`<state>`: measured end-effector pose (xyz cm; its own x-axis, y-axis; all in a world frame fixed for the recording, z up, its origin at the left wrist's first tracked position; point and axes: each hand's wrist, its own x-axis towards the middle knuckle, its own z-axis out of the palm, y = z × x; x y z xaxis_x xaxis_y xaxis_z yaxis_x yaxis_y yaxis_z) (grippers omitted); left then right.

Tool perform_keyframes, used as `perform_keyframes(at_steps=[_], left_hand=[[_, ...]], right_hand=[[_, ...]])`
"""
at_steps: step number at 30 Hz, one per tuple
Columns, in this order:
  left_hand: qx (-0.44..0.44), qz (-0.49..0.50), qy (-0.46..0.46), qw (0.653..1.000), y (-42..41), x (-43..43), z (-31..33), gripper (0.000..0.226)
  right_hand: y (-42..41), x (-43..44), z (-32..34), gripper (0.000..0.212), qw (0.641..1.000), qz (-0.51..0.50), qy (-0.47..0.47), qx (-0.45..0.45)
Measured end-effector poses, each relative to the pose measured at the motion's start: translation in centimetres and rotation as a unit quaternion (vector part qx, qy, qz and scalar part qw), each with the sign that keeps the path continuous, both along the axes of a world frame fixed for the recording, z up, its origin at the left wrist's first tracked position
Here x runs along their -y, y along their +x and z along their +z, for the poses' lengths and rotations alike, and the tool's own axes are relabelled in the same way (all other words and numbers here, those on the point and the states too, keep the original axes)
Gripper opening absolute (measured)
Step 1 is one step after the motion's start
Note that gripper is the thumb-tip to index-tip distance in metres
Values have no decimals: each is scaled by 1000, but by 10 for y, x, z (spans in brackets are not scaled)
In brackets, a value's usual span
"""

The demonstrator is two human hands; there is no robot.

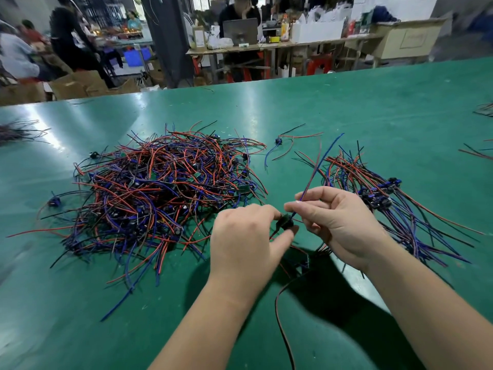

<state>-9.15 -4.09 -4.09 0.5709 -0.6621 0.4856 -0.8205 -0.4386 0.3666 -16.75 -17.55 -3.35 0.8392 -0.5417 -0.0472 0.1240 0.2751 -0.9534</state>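
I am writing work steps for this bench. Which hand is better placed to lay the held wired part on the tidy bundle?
Probably the right hand: it pinches the blue wire and lies next to the tidy bundle. The left hand, gripping the black part, is nearer the tangled pile.

Can't really tell what the little black part (286, 222) is, since the left hand (245, 236) has it mostly buried between thumb and fingers. The right hand (338, 222) pinches the blue wire (320, 166), and its fingertips cover where that wire meets the part. Right under the grip, some wires and a small board (307, 260) sit in the hands' shadow, too murky to read. Lower down, a red-and-black wire (280, 324) runs off the bottom edge. Far left of the grip, a wire bunch (16, 132) gets chopped by the frame.
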Motion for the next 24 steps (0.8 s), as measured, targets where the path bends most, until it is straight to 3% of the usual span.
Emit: perform_keyframes(at_steps=[4, 7, 10, 14, 16, 18, 24], left_hand=[[-49, -37, -62, 996, 1, -1, 2, 29], [-74, -70, -76, 992, -5, 2, 0, 26], [-180, -78, -126, 972, -11, 5, -2, 23], [-391, -50, -189, 899, -10, 7, -1, 22], [-515, -79, -186, 833, -11, 9, 3, 14], [-602, -102, -171, 773, -13, 10, 7, 7], [-650, -146, -107, 738, -4, 1, 14, 10]], right_hand=[[-1, -1, 2, 7, 998, 22, 61, 25], [-1, 1, 3, 2, 998, -2, 67, 14], [-3, 2, 6, 3, 997, -7, 71, 7], [-5, 3, 8, 7, 999, -5, 51, 4], [-5, 4, 8, 1, 998, -21, 56, 0], [-5, 4, 6, 12, 998, -35, 53, -10], [-7, 17, 17, 8, 989, -123, 80, 20]])
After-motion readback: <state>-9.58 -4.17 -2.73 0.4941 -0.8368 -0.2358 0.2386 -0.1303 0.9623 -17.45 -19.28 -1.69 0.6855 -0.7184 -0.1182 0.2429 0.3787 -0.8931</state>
